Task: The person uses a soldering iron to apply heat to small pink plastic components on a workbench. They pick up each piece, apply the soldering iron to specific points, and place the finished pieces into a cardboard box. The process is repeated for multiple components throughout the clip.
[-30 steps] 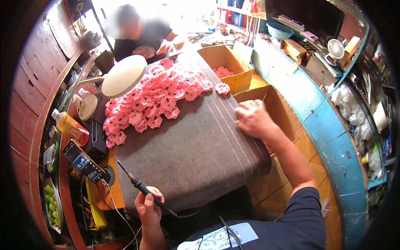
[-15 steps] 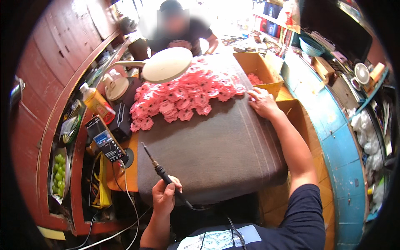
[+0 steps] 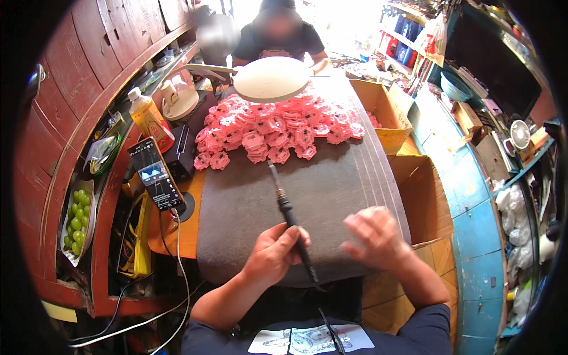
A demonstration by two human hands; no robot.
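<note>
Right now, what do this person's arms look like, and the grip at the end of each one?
Both arms have short, dark sleeves, with bare forearms below and no watch to be seen. The left grip and right grip are ordinary hands without gloves. The right one is blurry, so I can't tell about rings there.

Head view, one: wide fisheye, left of a side-by-side pair, head-worn. Faces forward and down across the dark-topped table (image 3: 349,183), at close range.
</note>
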